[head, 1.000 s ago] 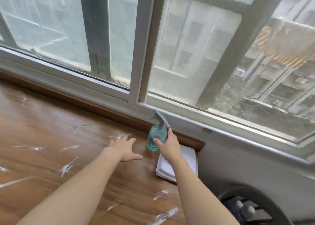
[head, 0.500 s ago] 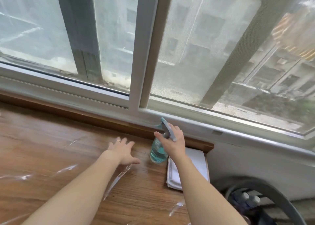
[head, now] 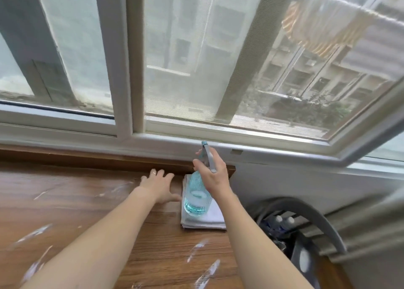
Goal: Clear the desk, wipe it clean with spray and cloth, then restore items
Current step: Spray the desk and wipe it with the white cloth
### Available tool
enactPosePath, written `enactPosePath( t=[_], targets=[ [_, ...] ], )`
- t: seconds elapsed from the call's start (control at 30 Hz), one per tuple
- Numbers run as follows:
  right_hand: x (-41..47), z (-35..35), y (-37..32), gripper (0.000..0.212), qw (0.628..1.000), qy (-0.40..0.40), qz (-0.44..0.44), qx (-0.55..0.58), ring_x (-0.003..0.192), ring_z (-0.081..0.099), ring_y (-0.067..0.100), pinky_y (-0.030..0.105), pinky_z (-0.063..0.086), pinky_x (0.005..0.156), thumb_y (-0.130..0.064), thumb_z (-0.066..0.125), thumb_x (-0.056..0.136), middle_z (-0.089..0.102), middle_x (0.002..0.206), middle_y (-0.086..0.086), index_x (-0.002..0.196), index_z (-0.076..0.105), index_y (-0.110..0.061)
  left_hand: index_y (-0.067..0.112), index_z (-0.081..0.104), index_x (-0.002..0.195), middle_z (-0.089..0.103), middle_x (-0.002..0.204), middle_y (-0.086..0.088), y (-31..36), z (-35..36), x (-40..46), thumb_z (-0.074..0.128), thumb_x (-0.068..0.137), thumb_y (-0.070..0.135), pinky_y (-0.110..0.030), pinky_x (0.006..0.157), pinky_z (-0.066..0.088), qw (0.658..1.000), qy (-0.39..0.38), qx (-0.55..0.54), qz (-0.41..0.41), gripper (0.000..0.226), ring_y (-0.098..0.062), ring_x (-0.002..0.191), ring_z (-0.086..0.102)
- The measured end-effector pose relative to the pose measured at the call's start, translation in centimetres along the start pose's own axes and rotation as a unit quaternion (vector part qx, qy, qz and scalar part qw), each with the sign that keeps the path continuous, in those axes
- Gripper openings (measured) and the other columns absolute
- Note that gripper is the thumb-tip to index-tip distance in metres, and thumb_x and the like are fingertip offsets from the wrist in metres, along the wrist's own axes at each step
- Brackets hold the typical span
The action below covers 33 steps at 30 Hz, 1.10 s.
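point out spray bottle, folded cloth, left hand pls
spray bottle (head: 196,198), head view, on the blue ribbed body
folded cloth (head: 215,214), head view, on the bare white top right of the bottle
left hand (head: 158,184), head view, on the back of the hand

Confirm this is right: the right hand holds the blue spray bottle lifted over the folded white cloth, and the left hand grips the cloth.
Not quite. The head view shows the left hand open, fingers spread on the wooden desk beside the cloth, not gripping it. The right hand does hold the spray bottle over the cloth.
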State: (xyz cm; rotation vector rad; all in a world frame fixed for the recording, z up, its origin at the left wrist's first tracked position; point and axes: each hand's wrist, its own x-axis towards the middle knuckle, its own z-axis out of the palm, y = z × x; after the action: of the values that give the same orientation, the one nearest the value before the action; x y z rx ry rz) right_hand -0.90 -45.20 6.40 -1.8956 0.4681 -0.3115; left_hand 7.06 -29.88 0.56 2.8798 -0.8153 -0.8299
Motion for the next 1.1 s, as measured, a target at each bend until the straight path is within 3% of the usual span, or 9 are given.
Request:
enactPosePath(
  t=[0.1,0.23,0.3,0.4,0.5,0.7,0.87,1.03,1.1],
  targets=[
    [-0.6,-3.5,1.3,0.005,0.999,0.017,0.044,0.005,0.08,0.062,0.014,0.045,0.059,0.084,-0.024,0.067,0.092,0.063,0.083,-0.005,0.093,0.066,-0.028,0.024,0.023,0.154,0.023,0.159,-0.01,3.8,1.0,0.9,0.057,0.082,0.073,-0.055,0.113,0.028,0.999,0.002,0.018,0.028,0.093,-0.037,0.147,0.015],
    [-1.6,-8.1,4.0,0.008,0.996,0.025,0.087,-0.015,0.071,0.06,0.012,0.032,0.061,0.071,-0.027,0.066,0.095,0.059,0.078,-0.004,0.093,0.067,-0.02,0.024,0.025,0.152,0.022,0.157,-0.018,8.7,2.6,1.8,0.059,0.082,0.07,-0.048,0.109,0.033,1.0,0.0,0.009,0.006,0.091,-0.039,0.142,0.025],
    [-2.0,-10.0,5.2,0.014,0.994,0.014,0.105,-0.026,0.073,0.061,0.018,0.021,0.052,0.059,-0.029,0.065,0.096,0.058,0.079,0.0,0.093,0.066,-0.015,0.026,0.025,0.152,0.018,0.157,-0.02,10.6,3.2,2.1,0.058,0.081,0.071,-0.046,0.109,0.034,0.999,0.013,-0.013,-0.041,0.091,-0.04,0.14,0.026],
    [-2.1,-12.1,7.0,0.021,0.99,0.001,0.134,-0.053,0.079,0.07,0.028,0.04,0.058,0.071,-0.042,0.063,0.092,0.061,0.076,-0.007,0.088,0.064,-0.022,0.028,0.027,0.151,0.013,0.16,-0.013,12.5,3.5,2.9,0.054,0.078,0.074,-0.049,0.107,0.03,0.994,0.072,0.046,-0.066,0.091,-0.039,0.143,0.02],
    [-1.8,-13.2,8.4,0.024,0.988,-0.019,0.134,-0.076,0.085,0.071,0.029,0.05,0.057,0.086,-0.048,0.06,0.091,0.064,0.082,-0.007,0.09,0.064,-0.024,0.024,0.035,0.147,0.031,0.152,-0.007,13.4,3.8,4.2,0.049,0.078,0.076,-0.053,0.11,0.026,0.988,0.117,0.096,-0.012,0.087,-0.032,0.139,0.027],
    [-0.9,-13.8,10.4,0.02,0.987,-0.043,0.125,-0.09,0.084,0.066,0.023,0.051,0.058,0.084,-0.047,0.06,0.092,0.062,0.084,-0.004,0.087,0.06,-0.028,0.023,0.039,0.142,0.043,0.142,-0.009,15.0,3.8,6.1,0.05,0.062,0.088,-0.052,0.109,0.028,0.993,0.093,0.066,-0.025,0.103,-0.03,0.133,0.037],
    [-0.2,-14.4,11.3,0.023,0.984,-0.076,0.128,-0.096,0.086,0.065,0.027,0.052,0.058,0.083,-0.048,0.059,0.091,0.063,0.085,-0.003,0.088,0.06,-0.026,0.019,0.049,0.131,0.049,0.135,-0.006,15.6,3.8,7.0,0.057,0.057,0.087,-0.047,0.105,0.034,0.994,0.085,0.063,-0.04,0.1,-0.026,0.127,0.043],
    [0.9,-14.5,11.0,0.022,0.981,-0.1,0.117,-0.116,0.088,0.068,0.025,0.049,0.057,0.085,-0.046,0.058,0.096,0.066,0.093,-0.002,0.097,0.061,-0.024,0.023,0.042,0.132,0.058,0.128,-0.002,15.4,3.2,7.3,0.068,0.054,0.079,-0.045,0.105,0.033,0.998,0.042,0.0,-0.037,0.1,-0.025,0.123,0.049],
    [1.1,-14.5,10.6,0.023,0.982,-0.105,0.112,-0.112,0.087,0.068,0.027,0.048,0.057,0.083,-0.046,0.058,0.096,0.066,0.092,0.0,0.095,0.06,-0.023,0.028,0.049,0.122,0.062,0.123,0.002,15.4,2.7,7.2,0.069,0.055,0.077,-0.042,0.099,0.036,0.999,0.032,-0.005,-0.026,0.085,-0.023,0.117,0.054]
  ],
)
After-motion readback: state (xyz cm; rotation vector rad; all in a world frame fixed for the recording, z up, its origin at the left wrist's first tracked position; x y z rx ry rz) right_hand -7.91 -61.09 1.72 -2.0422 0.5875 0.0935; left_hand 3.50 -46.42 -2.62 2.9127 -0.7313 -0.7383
